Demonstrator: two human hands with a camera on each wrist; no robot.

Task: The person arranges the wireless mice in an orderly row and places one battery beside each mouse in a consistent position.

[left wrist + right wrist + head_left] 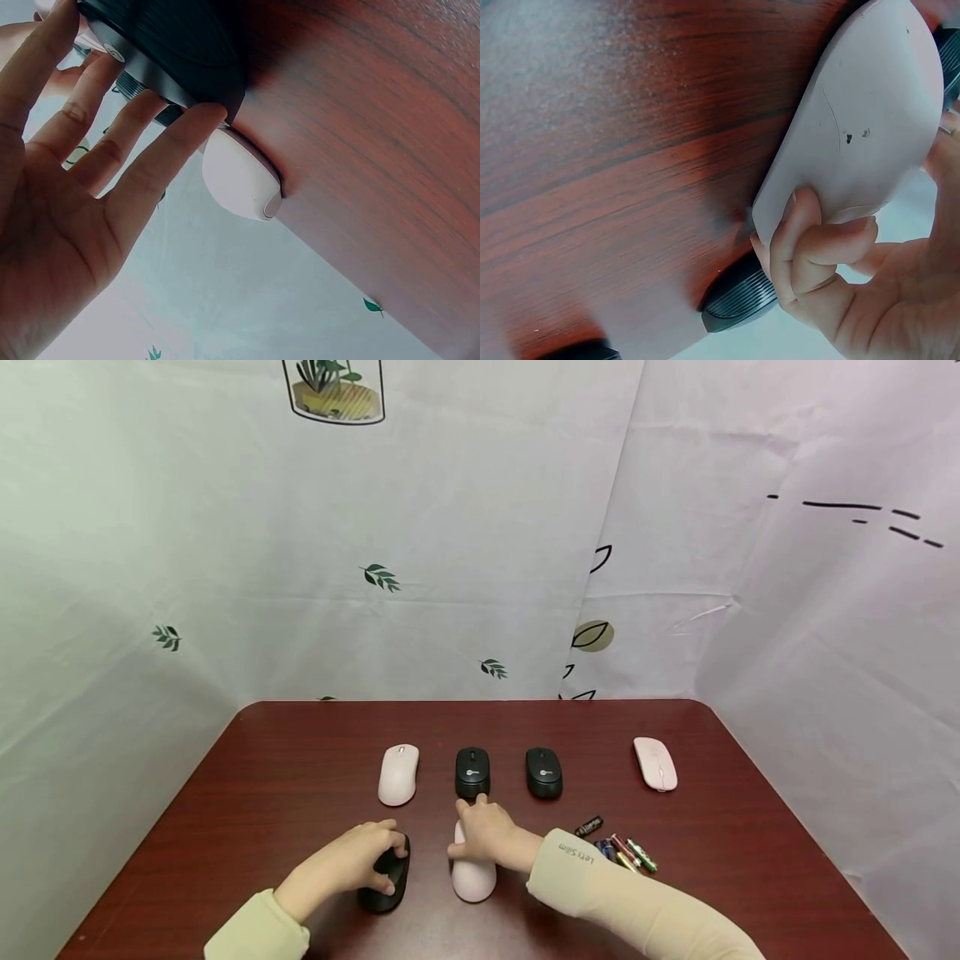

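Note:
My left hand (pixel 356 860) grips a black computer mouse (pixel 387 883) near the table's front, thumb on one side and fingers on the other. In the left wrist view, fingertips touch the edge of that black mouse (pixel 172 52). To its right, my right hand (pixel 489 833) holds a white computer mouse (pixel 474 881), its fingers about the far end. Up close in the right wrist view, the white mouse (pixel 862 112) has small dark marks, and curled fingers (pixel 799 232) press against its edge. The palm side of the right hand is partly hidden in the head view.
Behind the hands stand another white mouse (pixel 398 774), a black mouse (pixel 472 772), a second black mouse (pixel 543 772) and a pinkish-white mouse (pixel 655 764) farther right. Several coloured batteries (pixel 626 853) lie by the right sleeve, with a black battery (pixel 588 827) apart. White cloth hangs around the dark red table (pixel 300 760).

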